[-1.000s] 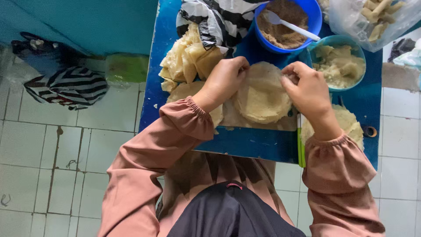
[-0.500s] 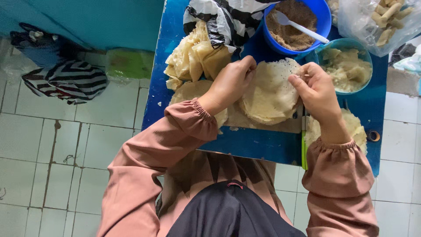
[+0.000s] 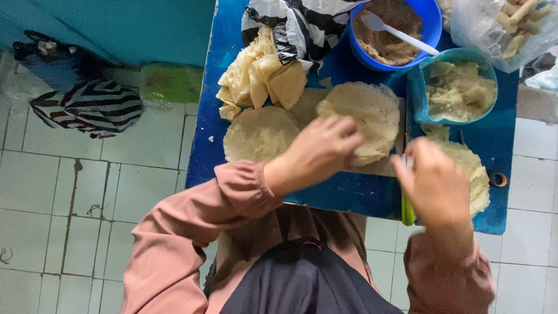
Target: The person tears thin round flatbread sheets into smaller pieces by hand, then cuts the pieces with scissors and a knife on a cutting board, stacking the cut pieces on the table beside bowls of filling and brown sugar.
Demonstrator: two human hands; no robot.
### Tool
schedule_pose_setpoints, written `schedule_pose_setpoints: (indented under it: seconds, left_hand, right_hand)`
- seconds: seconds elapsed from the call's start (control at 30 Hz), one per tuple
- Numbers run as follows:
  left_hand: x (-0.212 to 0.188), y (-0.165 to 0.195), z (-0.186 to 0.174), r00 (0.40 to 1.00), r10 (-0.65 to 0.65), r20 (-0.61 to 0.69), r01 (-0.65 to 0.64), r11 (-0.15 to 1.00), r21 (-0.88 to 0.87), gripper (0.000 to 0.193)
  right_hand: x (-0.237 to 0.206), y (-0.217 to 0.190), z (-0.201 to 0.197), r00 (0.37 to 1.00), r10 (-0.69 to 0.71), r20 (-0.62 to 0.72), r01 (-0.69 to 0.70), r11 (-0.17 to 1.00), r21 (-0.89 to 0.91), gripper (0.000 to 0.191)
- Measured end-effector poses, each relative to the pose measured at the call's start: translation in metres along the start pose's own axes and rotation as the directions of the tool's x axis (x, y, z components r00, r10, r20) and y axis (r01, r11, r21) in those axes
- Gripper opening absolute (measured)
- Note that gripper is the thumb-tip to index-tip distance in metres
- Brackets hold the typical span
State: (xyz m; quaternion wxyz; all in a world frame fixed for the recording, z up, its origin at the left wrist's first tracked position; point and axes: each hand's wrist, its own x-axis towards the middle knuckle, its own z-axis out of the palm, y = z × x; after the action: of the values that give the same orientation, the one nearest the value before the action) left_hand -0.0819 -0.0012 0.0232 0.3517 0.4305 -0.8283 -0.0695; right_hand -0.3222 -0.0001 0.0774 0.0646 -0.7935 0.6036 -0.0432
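Thin round wrapper [image 3: 372, 113] under left hand [image 3: 317, 152]; right hand [image 3: 436, 183] beside.

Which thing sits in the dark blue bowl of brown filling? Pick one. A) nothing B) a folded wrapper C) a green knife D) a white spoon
D: a white spoon lies in the dark blue bowl, its handle slanting across the brown filling.

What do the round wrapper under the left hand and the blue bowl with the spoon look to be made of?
Round wrapper: thin, pale dough or crepe, matte, with a lacy, ragged edge. Blue bowl: likely plastic, smooth and glossy, uniform colour. Its spoon looks like white plastic. The left hand rests at the wrapper's edge.
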Motion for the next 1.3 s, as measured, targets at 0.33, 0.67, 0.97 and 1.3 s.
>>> schedule_pose_setpoints:
  seconds: [0.33,0.67,0.97,1.3]
  left_hand:
    - [-0.017,0.017,0.007,0.985,0.042,0.166,-0.047,0.999,0.024,0.012]
    - [0.021,-0.037,0.007,0.871,-0.491,-0.012,0.49,0.865,0.109,0.045]
    - [0.042,-0.068,0.031,0.757,-0.593,0.273,0.604,0.795,0.055,0.047]
    - [0.045,-0.057,0.037,0.758,-0.611,0.226,0.632,0.774,-0.028,0.041]
  right_hand:
    - [-0.071,-0.008,0.016,0.968,0.165,-0.191,-0.128,0.973,0.192,0.045]
    - [-0.111,-0.022,0.033,0.939,0.243,-0.244,-0.207,0.964,0.165,0.045]
    - [-0.127,-0.018,0.035,0.865,0.473,-0.17,-0.33,0.79,0.516,0.044]
    - [-0.098,-0.025,0.056,0.933,0.275,-0.234,-0.227,0.951,0.211,0.049]
